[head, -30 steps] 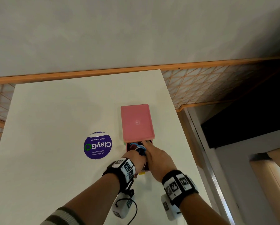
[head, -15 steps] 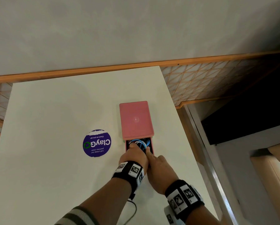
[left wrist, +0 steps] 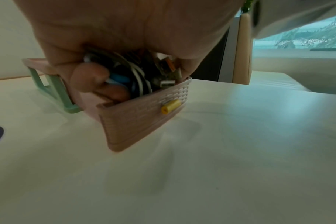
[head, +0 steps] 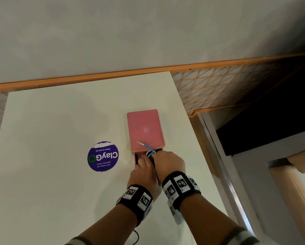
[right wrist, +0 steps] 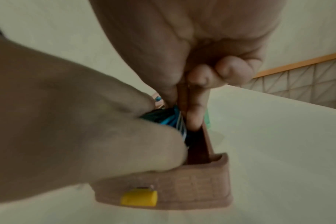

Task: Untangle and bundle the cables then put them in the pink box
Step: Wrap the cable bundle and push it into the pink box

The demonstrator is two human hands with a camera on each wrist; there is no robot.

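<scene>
The pink box (head: 144, 129) lies on the white table (head: 59, 191), its drawer (left wrist: 144, 118) with a yellow knob (left wrist: 171, 106) pulled out toward me. Coiled blue, white and black cables (left wrist: 138, 78) fill the drawer. My left hand (head: 144, 167) reaches in, fingers (left wrist: 90, 75) curled round the bundle. My right hand (head: 167, 160) is beside it at the drawer's right wall (right wrist: 207, 145). Its thumb and forefinger (right wrist: 194, 115) pinch at the blue and white loops (right wrist: 173, 121). One blue cable end (head: 144, 145) sticks out over the box top.
A round purple sticker (head: 103, 156) lies left of the box. The table's right edge (head: 197, 156) runs close to the box, with a drop to the floor beyond. A green frame (left wrist: 56, 91) shows under the box's near left side.
Both hands have pushed deeper into the drawer, and my right hand has shifted onto the cables. A blue cable end now pokes out over the box top.
</scene>
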